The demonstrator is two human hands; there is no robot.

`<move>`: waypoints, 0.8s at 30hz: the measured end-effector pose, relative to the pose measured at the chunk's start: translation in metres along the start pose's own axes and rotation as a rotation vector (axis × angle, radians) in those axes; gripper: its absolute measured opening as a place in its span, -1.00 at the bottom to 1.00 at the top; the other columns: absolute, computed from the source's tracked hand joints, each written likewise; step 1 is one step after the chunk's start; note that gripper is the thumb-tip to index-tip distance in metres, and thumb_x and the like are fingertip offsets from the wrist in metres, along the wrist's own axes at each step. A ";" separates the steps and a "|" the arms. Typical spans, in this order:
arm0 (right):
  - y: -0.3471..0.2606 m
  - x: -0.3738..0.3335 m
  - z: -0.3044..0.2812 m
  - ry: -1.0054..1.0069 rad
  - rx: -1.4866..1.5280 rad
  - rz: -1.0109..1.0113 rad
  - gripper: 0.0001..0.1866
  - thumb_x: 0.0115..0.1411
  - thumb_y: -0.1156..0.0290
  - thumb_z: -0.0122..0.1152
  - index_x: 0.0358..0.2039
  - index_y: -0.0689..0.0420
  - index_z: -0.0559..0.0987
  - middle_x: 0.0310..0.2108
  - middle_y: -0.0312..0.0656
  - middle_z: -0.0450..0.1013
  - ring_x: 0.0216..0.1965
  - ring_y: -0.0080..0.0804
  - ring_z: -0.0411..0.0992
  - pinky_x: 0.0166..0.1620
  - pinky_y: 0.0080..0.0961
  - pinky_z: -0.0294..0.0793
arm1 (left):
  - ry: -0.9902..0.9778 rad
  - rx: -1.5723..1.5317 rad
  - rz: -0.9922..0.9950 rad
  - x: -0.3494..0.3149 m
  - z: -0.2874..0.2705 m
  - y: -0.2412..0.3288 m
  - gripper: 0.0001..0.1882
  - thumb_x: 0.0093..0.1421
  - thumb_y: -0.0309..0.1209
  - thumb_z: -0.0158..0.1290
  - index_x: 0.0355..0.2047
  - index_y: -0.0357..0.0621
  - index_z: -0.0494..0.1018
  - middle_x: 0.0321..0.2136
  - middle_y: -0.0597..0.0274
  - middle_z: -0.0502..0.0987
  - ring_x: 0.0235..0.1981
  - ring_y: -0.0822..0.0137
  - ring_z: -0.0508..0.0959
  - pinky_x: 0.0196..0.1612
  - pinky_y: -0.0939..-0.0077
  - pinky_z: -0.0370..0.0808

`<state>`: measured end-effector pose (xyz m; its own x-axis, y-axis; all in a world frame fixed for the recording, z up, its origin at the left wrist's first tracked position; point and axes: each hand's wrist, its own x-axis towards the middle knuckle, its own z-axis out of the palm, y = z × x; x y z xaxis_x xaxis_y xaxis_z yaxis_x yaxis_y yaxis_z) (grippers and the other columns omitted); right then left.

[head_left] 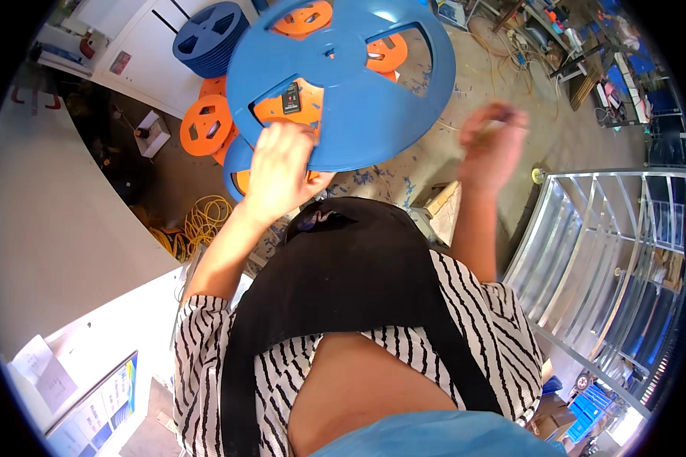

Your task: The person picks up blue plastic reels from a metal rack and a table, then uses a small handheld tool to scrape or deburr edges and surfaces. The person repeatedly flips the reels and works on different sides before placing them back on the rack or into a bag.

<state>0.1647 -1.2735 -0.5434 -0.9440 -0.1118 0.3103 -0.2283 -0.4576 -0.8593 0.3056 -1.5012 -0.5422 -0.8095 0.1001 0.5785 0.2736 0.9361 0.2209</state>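
A large round blue plastic reel disc (pixel 373 114) with cut-out windows is in front of me. My left hand (pixel 282 164) grips its near edge beside one window, fingers over the top and thumb at the rim. Through that window shows an orange surface with a small black label (pixel 290 97). My right hand (pixel 495 145) is raised to the right of the disc, apart from it. Its fingers look curled but are smeared by motion, so whether they hold anything is unclear.
A stack of blue reels (pixel 209 38) stands at the back left, with orange reels (pixel 206 126) below it. Yellow hose (pixel 206 217) lies coiled on the floor at left. A metal rack (pixel 587 251) is on the right. Blue scraps (pixel 366 179) litter the floor.
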 end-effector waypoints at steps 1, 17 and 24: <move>-0.007 0.003 -0.022 0.042 0.240 -0.062 -0.79 0.32 0.20 -0.07 -0.24 0.08 0.33 -0.51 -0.25 0.30 -0.61 -0.52 0.26 -0.56 -0.58 0.27 | 0.064 -0.096 -0.022 -0.001 0.001 -0.006 -0.56 -0.30 -0.47 0.26 -0.36 -0.17 0.33 -0.34 0.09 0.45 -0.33 0.02 0.42 -0.24 0.27 0.37; 0.023 -0.027 0.050 -0.195 0.148 0.744 -0.79 0.28 0.28 0.01 -0.29 0.19 0.40 -0.53 -0.17 0.42 -0.62 -0.53 0.35 -0.57 -0.61 0.31 | 0.377 -1.319 -0.723 -0.062 0.049 0.002 -0.55 0.30 0.05 -0.14 -0.36 -0.14 0.25 -0.60 0.33 0.24 -0.50 0.39 0.22 -0.33 0.48 0.21; 0.029 -0.025 0.050 -0.289 0.303 0.913 -0.78 0.26 0.26 0.05 -0.35 0.18 0.45 -0.56 -0.21 0.41 -0.66 -0.59 0.32 -0.62 -0.67 0.28 | 0.390 -1.251 -0.679 -0.077 0.064 0.006 -0.56 0.30 0.00 -0.13 -0.37 -0.18 0.25 -0.59 0.28 0.23 -0.51 0.38 0.22 -0.33 0.46 0.20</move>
<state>0.1939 -1.3279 -0.5560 -0.6242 -0.7234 -0.2950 0.6629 -0.2906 -0.6901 0.3363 -1.4820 -0.6362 -0.8308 -0.5137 0.2141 0.3319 -0.1486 0.9316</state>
